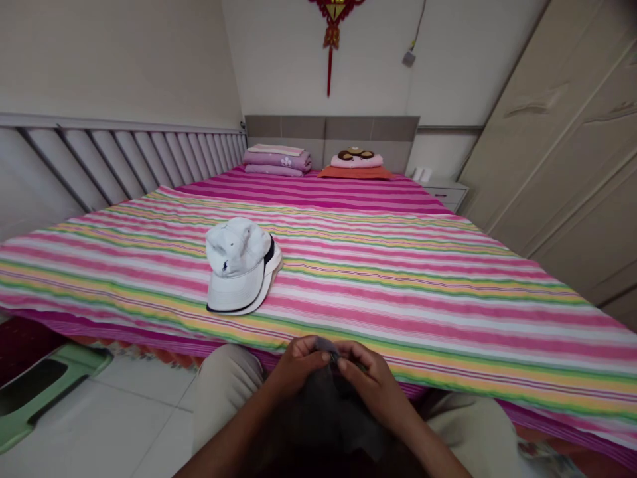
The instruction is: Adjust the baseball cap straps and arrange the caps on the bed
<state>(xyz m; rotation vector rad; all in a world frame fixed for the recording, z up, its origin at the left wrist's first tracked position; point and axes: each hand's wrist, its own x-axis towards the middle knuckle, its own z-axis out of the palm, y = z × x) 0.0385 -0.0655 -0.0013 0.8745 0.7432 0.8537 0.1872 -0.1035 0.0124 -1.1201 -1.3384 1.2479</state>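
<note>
Low in front of me, between my knees, my left hand (297,365) and my right hand (372,380) meet at a dark grey cloth item (324,405). Both hands are closed, thumbs and fingers pinching its upper edge, where a small shiny bit shows between the thumbs. Shadow hides the item's lower part, and its kind is hard to make out. Ahead and to the left, white caps (236,292), one stacked on another, lie on the striped bedspread (398,285). The top cap has a small dark logo, and its brim points toward me.
Folded purple bedding (276,161) and a pink folded pile (355,161) sit by the headboard (293,126). A railing (149,153) runs along the left, a wardrobe (557,146) stands right, and a green stool (64,378) is at lower left.
</note>
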